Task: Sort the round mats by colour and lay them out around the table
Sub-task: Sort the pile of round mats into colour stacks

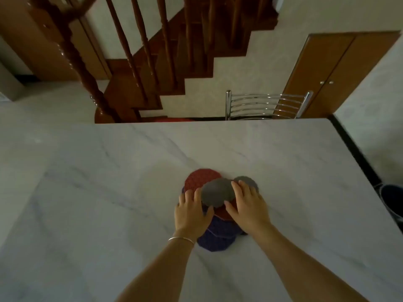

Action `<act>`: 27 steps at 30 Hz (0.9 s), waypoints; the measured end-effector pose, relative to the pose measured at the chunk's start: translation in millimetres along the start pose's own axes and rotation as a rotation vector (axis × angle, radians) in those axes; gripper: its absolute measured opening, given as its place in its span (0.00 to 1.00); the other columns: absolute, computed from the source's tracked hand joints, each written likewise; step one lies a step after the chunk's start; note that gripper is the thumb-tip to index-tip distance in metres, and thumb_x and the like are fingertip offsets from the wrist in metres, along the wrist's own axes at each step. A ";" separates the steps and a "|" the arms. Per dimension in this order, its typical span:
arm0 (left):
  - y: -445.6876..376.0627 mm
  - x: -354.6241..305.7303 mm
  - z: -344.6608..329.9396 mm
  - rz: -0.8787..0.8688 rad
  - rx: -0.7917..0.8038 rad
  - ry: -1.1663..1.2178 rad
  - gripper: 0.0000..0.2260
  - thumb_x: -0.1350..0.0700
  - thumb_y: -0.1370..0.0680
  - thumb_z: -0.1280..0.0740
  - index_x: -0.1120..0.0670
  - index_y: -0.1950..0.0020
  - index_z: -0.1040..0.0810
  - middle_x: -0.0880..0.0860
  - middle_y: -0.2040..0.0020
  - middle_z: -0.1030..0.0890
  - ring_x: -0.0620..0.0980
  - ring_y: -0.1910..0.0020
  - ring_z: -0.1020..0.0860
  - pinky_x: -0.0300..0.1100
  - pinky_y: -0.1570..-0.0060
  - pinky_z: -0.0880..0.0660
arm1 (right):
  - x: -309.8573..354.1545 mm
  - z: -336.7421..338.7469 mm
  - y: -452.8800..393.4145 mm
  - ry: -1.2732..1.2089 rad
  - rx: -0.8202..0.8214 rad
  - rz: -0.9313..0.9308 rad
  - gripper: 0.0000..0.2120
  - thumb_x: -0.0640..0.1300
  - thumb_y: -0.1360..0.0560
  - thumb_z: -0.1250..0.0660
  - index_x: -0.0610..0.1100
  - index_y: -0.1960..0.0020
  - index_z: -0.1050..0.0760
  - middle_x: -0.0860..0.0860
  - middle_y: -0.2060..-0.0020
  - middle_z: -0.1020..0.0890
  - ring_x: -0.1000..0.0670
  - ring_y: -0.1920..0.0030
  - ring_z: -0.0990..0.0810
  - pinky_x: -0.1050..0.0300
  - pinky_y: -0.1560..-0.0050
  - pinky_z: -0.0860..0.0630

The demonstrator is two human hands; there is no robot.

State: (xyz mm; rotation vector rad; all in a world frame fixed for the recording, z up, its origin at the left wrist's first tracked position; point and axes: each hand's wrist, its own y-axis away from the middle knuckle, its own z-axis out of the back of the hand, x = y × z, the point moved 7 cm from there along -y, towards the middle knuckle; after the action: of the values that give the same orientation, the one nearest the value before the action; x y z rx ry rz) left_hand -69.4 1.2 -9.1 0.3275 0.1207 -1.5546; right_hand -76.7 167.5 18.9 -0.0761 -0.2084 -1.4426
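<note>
I have both hands down on a loose heap of round textured mats near the middle of the pale marble-veined table (109,171), and nothing has been laid out around the edge yet. My left hand (192,211) lies flat and spread, fingers on the near-left rim of the top round grey mat (217,192); I am pressing, not gripping. My right hand (247,207) is also spread, thumb at that mat's near edge, fingers reaching over toward the second round grey mat (248,182), which peeks out behind it. A round red mat (199,178) shows at the far left, another red one (222,212) sits under the top grey, and the round dark-blue mats (218,238) lie nearest me at the bottom.

My judgement: the step is separating the greys. I would hold the heap steady with the left palm and slide the top grey sideways with the right, keeping it flat so the red beneath does not drag along. Pairing it with the other grey first seems sensible. How many blue mats there are I cannot tell, as they overlap.
</note>
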 end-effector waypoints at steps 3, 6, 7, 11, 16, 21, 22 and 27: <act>-8.3 2.8 -4.8 -0.023 -0.031 0.008 0.29 0.39 0.26 0.40 0.53 0.31 0.33 0.53 0.37 0.26 0.56 0.39 0.29 0.48 0.45 0.28 | 1.1 -13.1 -1.3 -0.020 -0.001 -0.047 0.31 0.60 0.25 0.42 0.44 0.28 0.40 0.42 0.31 0.31 0.41 0.35 0.30 0.46 0.42 0.26; -16.1 2.5 -9.2 -0.041 -0.053 0.016 0.28 0.39 0.26 0.39 0.53 0.32 0.31 0.53 0.38 0.25 0.57 0.39 0.29 0.49 0.43 0.30 | -0.8 -24.5 -3.1 -0.060 0.018 -0.079 0.30 0.59 0.25 0.41 0.44 0.28 0.40 0.42 0.31 0.32 0.41 0.33 0.32 0.44 0.42 0.26; -18.5 2.6 -10.4 -0.032 -0.053 0.032 0.28 0.39 0.26 0.39 0.53 0.31 0.31 0.53 0.38 0.25 0.56 0.38 0.30 0.49 0.43 0.31 | -1.7 -26.0 -4.8 -0.079 0.018 -0.096 0.30 0.59 0.25 0.41 0.44 0.28 0.41 0.43 0.31 0.32 0.42 0.33 0.33 0.45 0.41 0.27; -30.0 1.7 -14.0 0.049 -0.033 0.152 0.28 0.41 0.26 0.37 0.51 0.29 0.35 0.51 0.35 0.27 0.55 0.36 0.31 0.50 0.40 0.32 | -3.7 -30.5 -18.0 -0.168 0.033 -0.176 0.31 0.57 0.24 0.40 0.44 0.27 0.43 0.44 0.30 0.34 0.43 0.31 0.36 0.46 0.35 0.32; -40.1 3.8 -18.9 0.119 0.003 0.264 0.30 0.43 0.27 0.34 0.50 0.28 0.36 0.51 0.34 0.27 0.54 0.35 0.31 0.51 0.36 0.33 | -3.2 -38.6 -37.8 -0.242 0.064 -0.225 0.34 0.59 0.26 0.37 0.44 0.27 0.43 0.44 0.30 0.32 0.42 0.31 0.37 0.45 0.32 0.36; -43.9 7.0 -17.6 0.166 -0.014 0.405 0.29 0.47 0.28 0.32 0.51 0.29 0.34 0.53 0.37 0.24 0.55 0.38 0.28 0.51 0.38 0.31 | -7.8 -46.0 -54.0 -0.385 0.123 -0.385 0.41 0.57 0.34 0.27 0.45 0.28 0.41 0.42 0.32 0.32 0.40 0.32 0.36 0.42 0.35 0.34; -44.1 7.2 -16.3 0.163 -0.028 0.431 0.28 0.48 0.28 0.33 0.52 0.30 0.33 0.53 0.39 0.23 0.56 0.39 0.27 0.51 0.40 0.29 | -9.3 -45.2 -57.1 -0.391 0.116 -0.413 0.41 0.56 0.35 0.26 0.46 0.29 0.40 0.42 0.33 0.32 0.39 0.33 0.36 0.42 0.36 0.33; -46.6 16.8 -11.3 0.204 -0.092 0.411 0.21 0.54 0.27 0.36 0.54 0.34 0.29 0.54 0.45 0.22 0.57 0.45 0.26 0.53 0.47 0.27 | -15.0 -43.9 -66.1 -0.530 0.071 -0.467 0.28 0.46 0.33 0.25 0.47 0.37 0.33 0.44 0.39 0.29 0.41 0.44 0.25 0.50 0.51 0.26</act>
State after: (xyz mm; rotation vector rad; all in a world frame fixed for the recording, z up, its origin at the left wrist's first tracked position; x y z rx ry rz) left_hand -113.8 -11.0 -30.6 0.5662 0.4644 -1.2598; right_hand -139.5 165.8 -31.8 -0.3730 -0.7502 -1.8568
